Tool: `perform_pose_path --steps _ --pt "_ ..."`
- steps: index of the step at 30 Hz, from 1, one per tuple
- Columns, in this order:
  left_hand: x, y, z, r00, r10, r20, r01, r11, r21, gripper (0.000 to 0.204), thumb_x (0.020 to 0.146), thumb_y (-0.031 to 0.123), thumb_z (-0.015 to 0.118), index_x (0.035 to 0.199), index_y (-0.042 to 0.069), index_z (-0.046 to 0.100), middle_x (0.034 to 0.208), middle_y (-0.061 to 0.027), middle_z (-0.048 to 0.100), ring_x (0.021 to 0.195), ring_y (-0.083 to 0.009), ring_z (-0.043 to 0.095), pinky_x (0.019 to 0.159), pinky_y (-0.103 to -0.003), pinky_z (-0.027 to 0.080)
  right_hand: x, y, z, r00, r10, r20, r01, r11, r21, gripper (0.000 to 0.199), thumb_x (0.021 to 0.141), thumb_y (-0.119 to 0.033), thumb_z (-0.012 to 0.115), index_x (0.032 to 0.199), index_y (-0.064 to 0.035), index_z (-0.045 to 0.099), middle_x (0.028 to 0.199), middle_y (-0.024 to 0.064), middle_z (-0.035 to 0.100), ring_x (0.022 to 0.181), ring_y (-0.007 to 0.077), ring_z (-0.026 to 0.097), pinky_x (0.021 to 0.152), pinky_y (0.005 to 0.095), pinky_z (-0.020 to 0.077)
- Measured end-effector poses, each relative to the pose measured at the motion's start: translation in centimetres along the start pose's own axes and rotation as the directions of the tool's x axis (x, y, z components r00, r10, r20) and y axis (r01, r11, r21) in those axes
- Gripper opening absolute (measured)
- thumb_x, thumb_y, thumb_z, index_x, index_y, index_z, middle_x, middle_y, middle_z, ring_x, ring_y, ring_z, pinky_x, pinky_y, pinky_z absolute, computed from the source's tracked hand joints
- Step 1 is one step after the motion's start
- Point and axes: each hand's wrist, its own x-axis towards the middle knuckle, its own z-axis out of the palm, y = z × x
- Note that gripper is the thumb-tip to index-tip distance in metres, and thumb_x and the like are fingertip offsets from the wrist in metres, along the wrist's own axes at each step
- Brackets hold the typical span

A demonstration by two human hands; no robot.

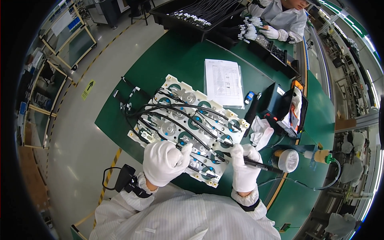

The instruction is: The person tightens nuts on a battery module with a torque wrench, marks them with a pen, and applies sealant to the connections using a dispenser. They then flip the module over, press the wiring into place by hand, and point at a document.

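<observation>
A white fixture board (176, 86) with round sockets and several black cables (176, 110) routed across it lies on the green workbench (168, 60). My left hand (165, 162), in a white glove, presses down on the board's near edge with the fingers curled over a cable end. In its white glove, my right hand (245, 168) grips a slim black pen-like tool (256, 163), its tip resting on the board near a connector. The tool's cord runs off to the right.
A printed paper sheet (224, 82) lies beyond the board. White cloth (261, 130), a black bin (294, 110) and a tape roll (288, 160) sit at right. At the far end a co-worker's gloved hand (271, 33) sorts cables by black trays (192, 22).
</observation>
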Motion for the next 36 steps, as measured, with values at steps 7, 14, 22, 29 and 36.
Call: perform_pose_path --steps 7,14,22,29,36 --pt "0.2 0.1 -0.1 1.0 0.013 -0.019 -0.013 1.0 -0.001 0.045 0.067 0.004 0.074 0.057 0.015 0.031 0.051 -0.0011 0.03 0.039 -0.0198 0.037 0.035 -0.033 0.025 -0.9 0.4 0.7 0.97 -0.242 0.002 0.241 0.966 -0.094 0.019 0.073 0.0 0.072 0.066 -0.0042 0.054 0.064 0.0065 0.058 0.056 0.0199 0.055 0.056 0.0294 0.0438" --pt "0.1 0.1 -0.4 1.0 0.005 0.017 -0.005 1.0 -0.006 0.043 0.067 0.004 0.074 0.057 0.014 0.034 0.051 -0.0012 0.032 0.039 -0.0197 0.038 0.035 -0.033 0.026 -1.5 -0.3 0.2 0.974 -0.208 0.088 0.21 0.978 -0.009 0.021 0.074 0.002 0.069 0.064 -0.0046 0.052 0.064 0.0056 0.057 0.058 0.0205 0.054 0.056 0.0316 0.0435" --pt "0.2 0.1 -0.1 1.0 -0.003 0.011 0.003 1.0 -0.02 0.042 0.068 0.005 0.073 0.056 0.013 0.034 0.05 -0.0014 0.033 0.039 -0.0207 0.039 0.035 -0.033 0.028 -4.0 -0.5 0.0 0.958 -0.23 0.173 0.223 0.973 0.059 0.017 0.074 -0.001 0.071 0.07 -0.0069 0.056 0.065 0.0052 0.056 0.06 0.021 0.054 0.059 0.0321 0.0427" --pt "0.1 0.2 0.1 1.0 -0.022 0.016 0.023 0.999 -0.029 0.042 0.068 0.005 0.073 0.054 0.013 0.034 0.049 -0.002 0.033 0.038 -0.0209 0.038 0.035 -0.033 0.027 -4.3 -0.2 -0.1 0.917 -0.33 0.225 0.328 0.944 0.046 0.015 0.075 -0.002 0.071 0.073 -0.0069 0.057 0.066 0.0055 0.056 0.062 0.0221 0.054 0.059 0.0315 0.043" --pt "-0.1 0.1 0.3 1.0 -0.029 0.002 0.029 1.0 -0.011 0.038 0.068 0.004 0.071 0.052 0.012 0.038 0.048 -0.0031 0.038 0.038 -0.0228 0.041 0.036 -0.034 0.029 -5.8 0.9 -1.8 0.999 0.044 0.025 -0.05 0.932 0.359 0.016 0.081 -0.004 0.064 0.072 -0.0035 0.05 0.079 0.0093 0.06 0.082 0.0207 0.058 0.078 0.0342 0.0461"
